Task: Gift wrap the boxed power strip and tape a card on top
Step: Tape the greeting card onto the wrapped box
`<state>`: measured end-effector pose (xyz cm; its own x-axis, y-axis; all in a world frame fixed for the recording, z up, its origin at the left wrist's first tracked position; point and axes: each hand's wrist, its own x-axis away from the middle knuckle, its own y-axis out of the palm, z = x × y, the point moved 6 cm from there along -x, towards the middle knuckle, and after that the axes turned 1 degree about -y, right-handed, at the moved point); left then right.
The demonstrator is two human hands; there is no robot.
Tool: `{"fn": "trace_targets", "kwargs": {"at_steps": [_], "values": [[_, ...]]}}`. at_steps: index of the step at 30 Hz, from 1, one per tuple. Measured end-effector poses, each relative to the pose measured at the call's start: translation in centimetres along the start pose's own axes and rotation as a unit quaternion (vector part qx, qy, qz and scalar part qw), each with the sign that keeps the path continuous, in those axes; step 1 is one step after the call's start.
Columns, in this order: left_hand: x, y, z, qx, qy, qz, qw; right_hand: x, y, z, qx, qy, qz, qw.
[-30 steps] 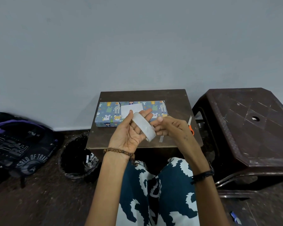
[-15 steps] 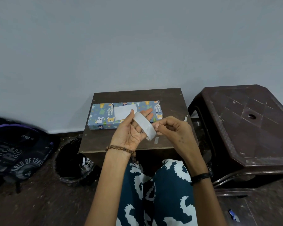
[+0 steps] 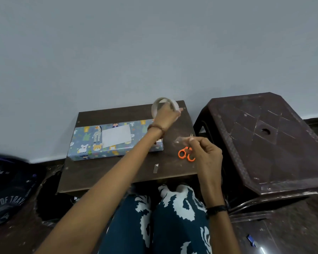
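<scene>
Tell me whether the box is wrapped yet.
Wrapped: animal-print paper covers every visible face of the box, and a white card lies on top.

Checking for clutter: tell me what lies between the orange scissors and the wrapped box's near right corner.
Nothing: head view shows bare brown tabletop between scissors and wrapped box.
</scene>
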<state>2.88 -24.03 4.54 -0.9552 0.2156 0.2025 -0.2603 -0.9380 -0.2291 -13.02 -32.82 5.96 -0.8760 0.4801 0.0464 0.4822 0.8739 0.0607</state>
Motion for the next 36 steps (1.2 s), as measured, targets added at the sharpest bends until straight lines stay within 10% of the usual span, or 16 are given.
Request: {"fn": "trace_targets", "kwargs": {"at_steps": [4,9,14,19,25,29,36], "values": [[-2.3,4.0,-2.9,-0.507,0.035,-0.095,0.856,-1.2,-0.4,2.3,-0.054,0.069,0.002,0.996],[-2.0,4.8,-3.9,-0.577,0.059,-0.113,0.806,-1.7,-0.8,4.1,-0.078,0.103,-0.005,0.992],[-1.4,3.5,-4.4,-0.498,0.033,-0.097,0.861,-1.8,-0.1,4.2,-0.107,0.132,-0.005,0.985],[4.2,-1.9,-2.4,-0.123,0.083,0.025,0.989,-0.9,0.8,3.7,-0.091,0.126,-0.040,0.987],[9.7,-15.4,-6.3,-0.203,0.038,0.328,0.922,0.2,2.9,3.9,-0.058,0.104,-0.060,0.991],[8.4,-19.0,-10.3,-0.339,-0.153,0.304,0.877,1.2,6.6,4.5,-0.022,0.096,-0.097,0.990],[7.2,-17.4,-11.4,-0.336,-0.199,0.277,0.878,2.8,10.6,5.8,0.026,0.101,-0.122,0.987]]}}
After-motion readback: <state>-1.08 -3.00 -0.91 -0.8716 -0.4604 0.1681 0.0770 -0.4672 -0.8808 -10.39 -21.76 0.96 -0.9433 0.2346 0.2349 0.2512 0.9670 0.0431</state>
